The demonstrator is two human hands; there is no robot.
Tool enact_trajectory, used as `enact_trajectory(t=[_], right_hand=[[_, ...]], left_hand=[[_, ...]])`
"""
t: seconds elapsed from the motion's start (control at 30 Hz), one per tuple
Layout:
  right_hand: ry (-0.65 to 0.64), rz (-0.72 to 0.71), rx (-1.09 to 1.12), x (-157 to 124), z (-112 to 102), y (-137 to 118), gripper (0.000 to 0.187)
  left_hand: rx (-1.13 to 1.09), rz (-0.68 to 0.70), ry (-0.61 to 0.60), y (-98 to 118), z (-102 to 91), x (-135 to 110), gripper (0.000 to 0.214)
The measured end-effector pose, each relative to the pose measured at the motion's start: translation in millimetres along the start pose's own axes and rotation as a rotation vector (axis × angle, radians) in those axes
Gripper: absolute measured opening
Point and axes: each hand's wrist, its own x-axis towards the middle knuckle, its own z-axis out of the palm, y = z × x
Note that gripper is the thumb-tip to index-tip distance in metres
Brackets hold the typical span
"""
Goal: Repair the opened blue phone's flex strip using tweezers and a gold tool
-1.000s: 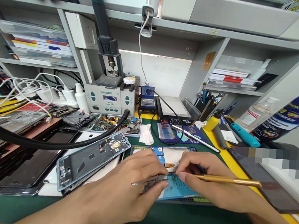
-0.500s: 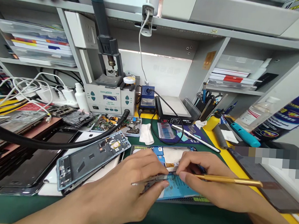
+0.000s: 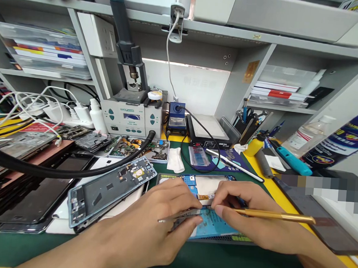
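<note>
An opened blue phone [image 3: 206, 185] lies on the green mat in front of me, its blue battery [image 3: 213, 228] showing between my hands. My left hand [image 3: 150, 230] is closed on metal tweezers [image 3: 179, 215], whose tips meet the phone's middle. My right hand [image 3: 246, 220] is closed on a thin gold-coloured tool [image 3: 277, 216] that sticks out to the right, its working end hidden under my fingers at the same spot.
A bare blue phone frame [image 3: 110, 190] and stacked phone screens [image 3: 30, 197] lie left. A thick black hose [image 3: 56, 170] crosses them. Behind stand a rework station [image 3: 133, 116], a hot plate [image 3: 208, 130], parts trays [image 3: 139, 147], a tool pot [image 3: 248, 124] and bottles [image 3: 309, 137] right.
</note>
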Motion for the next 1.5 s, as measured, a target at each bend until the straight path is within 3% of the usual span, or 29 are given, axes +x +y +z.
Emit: enact_trajectory(t=[0.93,1.5], right_hand=[[0.002,-0.006,-0.005,-0.2,0.5,0.2,0.013],[-0.013,-0.02,0.026,0.0,-0.2,2.8,0.011]], left_hand=[[-0.016,-0.004,0.0,1.2,-0.7,0.8,0.013],[-0.133,-0.099,0.032,2.5,-2.5,2.7,0.017]])
